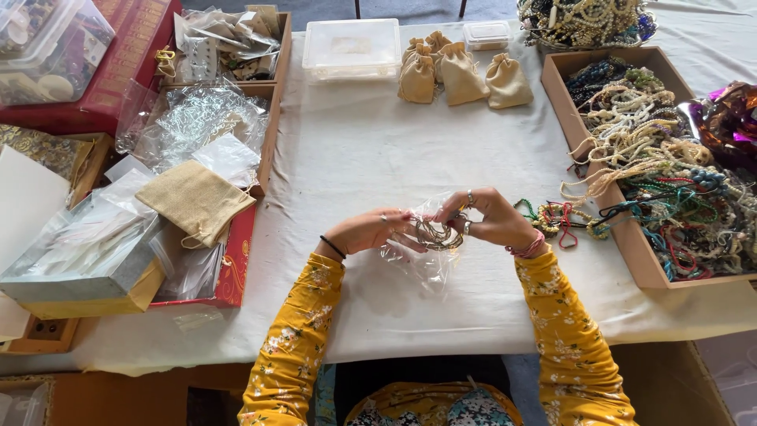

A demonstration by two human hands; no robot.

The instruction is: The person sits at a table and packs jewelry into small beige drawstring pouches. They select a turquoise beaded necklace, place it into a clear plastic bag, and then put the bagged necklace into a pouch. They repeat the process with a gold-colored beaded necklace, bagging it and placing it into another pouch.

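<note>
Right between both hands sits a coil of bracelets (439, 233), half inside a clear plastic bag (422, 256) that hangs toward the person. Left hand (371, 231) pinches the bag's left edge; right hand (487, 217) curls closed on the coil from the right, nearer it. Below lies the white-clothed counter (355, 158), with 1 wooden tray of beads (631, 237) just right.

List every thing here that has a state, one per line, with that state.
Left hand: pinching the clear plastic bag.
Right hand: gripping the coiled bead strand.
Clear plastic bag: open, crumpled.
Coiled bead strand: looped, partly in the bag.
Cloth pouches: upright, drawn shut.
Plastic container: lid on.
Wooden tray: heaped with beads.
</note>
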